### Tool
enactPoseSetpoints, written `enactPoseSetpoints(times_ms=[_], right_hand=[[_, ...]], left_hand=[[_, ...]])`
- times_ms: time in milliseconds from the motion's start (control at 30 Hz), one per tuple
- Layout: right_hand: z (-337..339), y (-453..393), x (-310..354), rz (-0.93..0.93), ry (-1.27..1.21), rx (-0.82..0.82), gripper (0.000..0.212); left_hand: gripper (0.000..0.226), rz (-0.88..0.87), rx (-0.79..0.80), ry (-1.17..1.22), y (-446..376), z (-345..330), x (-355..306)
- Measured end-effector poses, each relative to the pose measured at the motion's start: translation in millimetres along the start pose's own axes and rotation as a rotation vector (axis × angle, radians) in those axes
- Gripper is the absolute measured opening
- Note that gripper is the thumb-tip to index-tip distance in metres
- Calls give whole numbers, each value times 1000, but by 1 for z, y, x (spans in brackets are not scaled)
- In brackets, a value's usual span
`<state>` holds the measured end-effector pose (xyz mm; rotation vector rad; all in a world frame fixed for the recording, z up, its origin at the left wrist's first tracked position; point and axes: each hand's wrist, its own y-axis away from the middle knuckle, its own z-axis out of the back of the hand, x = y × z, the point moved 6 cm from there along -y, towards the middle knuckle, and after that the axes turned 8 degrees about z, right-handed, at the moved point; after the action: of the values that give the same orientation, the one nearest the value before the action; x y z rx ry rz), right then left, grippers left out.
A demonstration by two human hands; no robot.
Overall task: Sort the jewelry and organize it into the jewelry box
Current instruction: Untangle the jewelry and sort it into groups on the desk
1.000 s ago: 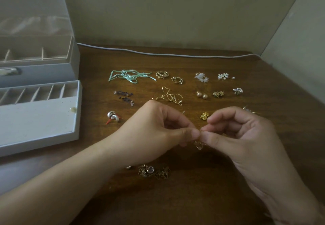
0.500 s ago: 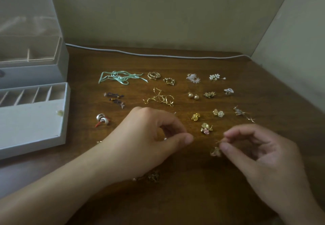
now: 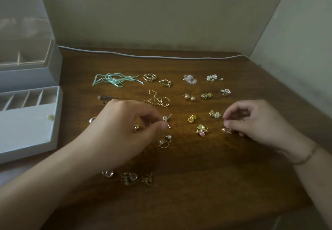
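Observation:
Several small earrings lie in rows on the brown wooden table [image 3: 197, 184]. My left hand [image 3: 125, 130] pinches a small silver stud earring [image 3: 166, 120] between thumb and forefinger, just above the table's middle. My right hand [image 3: 258, 121] rests further right, its fingertips on a small rose-gold earring [image 3: 226, 130] on the wood. A gold and pink pair [image 3: 202, 130] lies between my hands, with gold hoops holding stones [image 3: 165, 140] below the stud. The grey jewelry box [image 3: 27, 78] stands open at the left, its pulled-out tray [image 3: 32, 129] showing divided compartments.
A mint ribbon [image 3: 115, 80] lies at the back left, with pearl studs [image 3: 190, 97] and white flower earrings [image 3: 190, 78] behind. More gold pieces [image 3: 136, 178] lie near my left forearm. A white cable [image 3: 152, 56] runs along the wall. Walls close the back and right.
My hands were pinched together over one piece, then drew apart. The right hand carried a small earring rightward down to the table; the left hand now holds a silver stud.

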<state>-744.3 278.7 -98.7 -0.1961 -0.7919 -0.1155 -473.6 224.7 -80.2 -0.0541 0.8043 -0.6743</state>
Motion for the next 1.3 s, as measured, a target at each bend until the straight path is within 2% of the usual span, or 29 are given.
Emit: enactPoseSetpoints(times_ms=[133, 267, 400, 500, 567, 667, 767, 833, 933, 1000, 1067, 1167, 1233, 1300], right_hand=[[-4, -6, 1, 40, 87, -9, 14], [-2, -3, -4, 19, 61, -32, 15], [4, 1, -3, 18, 29, -108, 21], [8, 9, 25, 136, 116, -190, 20], [-2, 20, 56, 237, 117, -138, 14], [-42, 42, 99, 396, 122, 86, 8], [-87, 60, 118, 517, 202, 315, 18], [-107, 66, 118, 504, 226, 404, 33], [-119, 68, 115, 489, 247, 373, 44], [-120, 69, 115, 484, 238, 316, 35], [-119, 67, 113, 470, 223, 268, 24], [-118, 67, 108, 444, 213, 284, 23], [-117, 68, 108, 450, 208, 289, 25], [-118, 68, 108, 451, 208, 270, 29]], left_hand=[[15, -69, 14, -92, -4, 10, 3], [19, -151, 100, -222, -8, 22, 8], [15, -102, 312, -255, -5, 29, 22], [12, -22, 403, -205, 2, 26, 29], [12, -4, 427, -204, 5, 28, 32], [24, 2, 459, -240, 11, 25, 34], [26, 131, 515, -139, 16, 20, 38], [25, 51, 547, -246, 16, 21, 34], [35, 96, 611, -204, 19, 16, 24], [43, 155, 683, -193, 24, 6, 23], [42, 122, 707, -220, 22, 2, 25], [45, 169, 732, -204, 23, -1, 28], [42, 140, 736, -230, 24, -4, 26], [28, 67, 747, -291, 21, -4, 25]])
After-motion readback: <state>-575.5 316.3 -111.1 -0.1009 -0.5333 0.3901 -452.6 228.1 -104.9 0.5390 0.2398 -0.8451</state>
